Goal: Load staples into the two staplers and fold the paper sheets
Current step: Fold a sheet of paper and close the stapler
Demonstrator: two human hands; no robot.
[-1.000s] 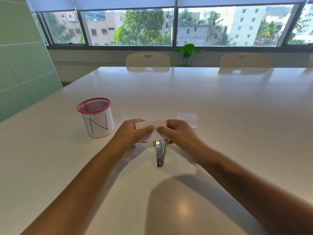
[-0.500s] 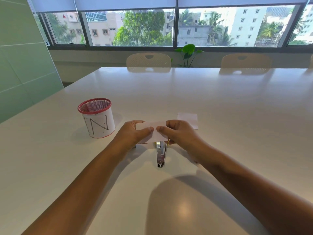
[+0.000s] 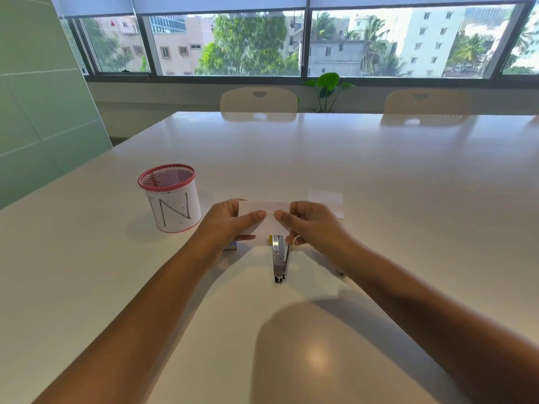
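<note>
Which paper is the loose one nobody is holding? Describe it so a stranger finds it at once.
Start at the red-rimmed mesh cup marked "IN" on the white table and look right, past both hands. Just beyond the right hand lies a small white sheet, flat on the table. Unlike the paper strip pinched between the two hands, nothing touches it.
</note>
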